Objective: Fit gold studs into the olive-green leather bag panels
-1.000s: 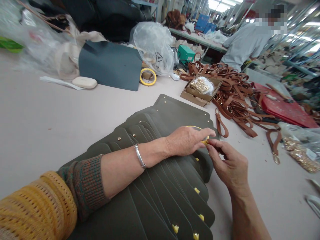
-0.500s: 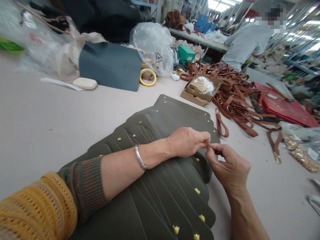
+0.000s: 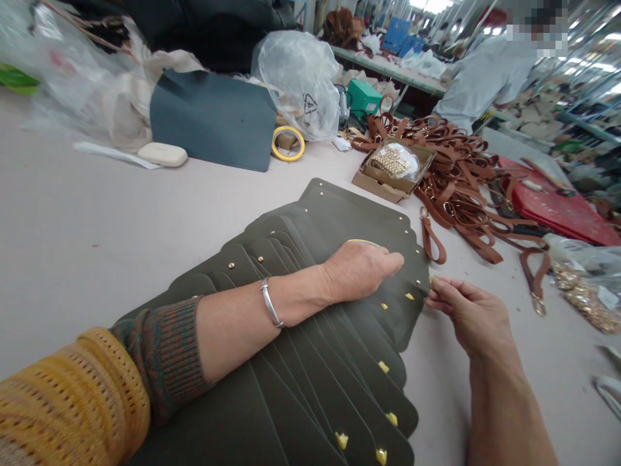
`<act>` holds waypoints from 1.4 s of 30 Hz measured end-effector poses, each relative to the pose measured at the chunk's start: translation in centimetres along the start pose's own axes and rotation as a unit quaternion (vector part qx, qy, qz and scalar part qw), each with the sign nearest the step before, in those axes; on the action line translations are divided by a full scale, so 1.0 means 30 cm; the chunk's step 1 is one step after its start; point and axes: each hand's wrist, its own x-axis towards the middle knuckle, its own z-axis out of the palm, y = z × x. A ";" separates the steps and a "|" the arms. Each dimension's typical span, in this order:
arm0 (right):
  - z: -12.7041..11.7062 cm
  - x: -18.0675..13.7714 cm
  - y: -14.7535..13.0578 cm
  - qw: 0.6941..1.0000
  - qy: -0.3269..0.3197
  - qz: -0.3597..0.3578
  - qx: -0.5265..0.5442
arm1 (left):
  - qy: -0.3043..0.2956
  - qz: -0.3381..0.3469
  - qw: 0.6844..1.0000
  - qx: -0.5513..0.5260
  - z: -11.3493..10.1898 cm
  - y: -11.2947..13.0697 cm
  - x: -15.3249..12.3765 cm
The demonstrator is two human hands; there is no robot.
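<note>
Left hand: on my feed the left hand lies knuckles-up on the panels, with the forearm across the fan and a bracelet at the wrist.
Left fingers: the fingers curl under. A thin yellow arc shows behind the knuckles, and I cannot tell whether they grip it.
Right hand: the right hand rests on the surface just beside the panels' right edge.
Right fingers: thumb and forefinger are pinched together, touching that edge (anything between them is too small for me to make out).
Panels: dark olive, fanned in overlapping layers mid-surface, with gold studs near the corners and small yellow tabs by the rounded ends.
Straps: I see the straps heaped right of the panels. One strap lies apart, near the top panel's corner.
Box: the box of gold fittings sits between panels and straps.
Far side: a tape ring, a clear bag and a grey sheet.
Co-worker: a person in grey stands beyond the straps, back turned.
</note>
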 end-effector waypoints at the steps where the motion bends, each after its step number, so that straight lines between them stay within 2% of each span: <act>1: -0.021 0.014 0.009 1.000 -0.005 0.008 -0.014 | -0.023 -0.009 1.000 0.008 0.005 -0.007 0.002; 4: -0.046 0.034 0.029 0.998 -0.030 0.016 -0.056 | -0.075 -0.013 0.997 0.024 0.016 -0.019 0.006; 7: -0.032 0.035 0.029 0.993 -0.027 0.002 -0.114 | -0.104 -0.007 0.994 0.029 0.017 -0.019 0.007; 11: -0.009 0.028 0.011 0.977 -0.031 -0.036 -0.209 | -0.109 -0.006 0.994 0.026 0.014 -0.016 0.010; 17: 0.011 0.023 -0.011 0.933 -0.023 -0.105 -0.344 | -0.102 -0.005 0.995 0.015 0.021 -0.021 0.009; 21: 0.016 0.031 -0.005 0.936 -0.014 -0.099 -0.337 | -0.095 -0.010 0.995 0.009 0.020 -0.021 0.008; 24: -0.011 0.031 0.017 0.956 -0.008 -0.084 -0.281 | -0.103 -0.016 0.994 0.009 0.014 -0.021 0.009; 26: -0.037 0.025 0.036 0.959 -0.014 -0.106 -0.262 | -0.114 -0.018 0.993 0.011 0.012 -0.021 0.009; 28: -0.056 0.018 0.051 0.940 -0.020 -0.164 -0.299 | -0.119 -0.014 0.993 0.015 0.014 -0.023 0.009; 31: -0.058 0.016 0.066 0.884 -0.017 -0.268 -0.384 | -0.102 -0.003 0.994 0.023 0.023 -0.028 0.009; 33: -0.045 0.023 0.070 0.858 -0.003 -0.304 -0.414 | -0.092 0.001 0.995 0.025 0.027 -0.031 0.010; 36: -0.023 0.035 0.069 0.843 0.014 -0.301 -0.446 | -0.093 0.002 0.996 0.014 0.026 -0.030 0.012; 42: 0.015 0.036 0.038 0.841 0.021 -0.265 -0.472 | -0.105 0.001 0.994 0.012 0.014 -0.030 0.017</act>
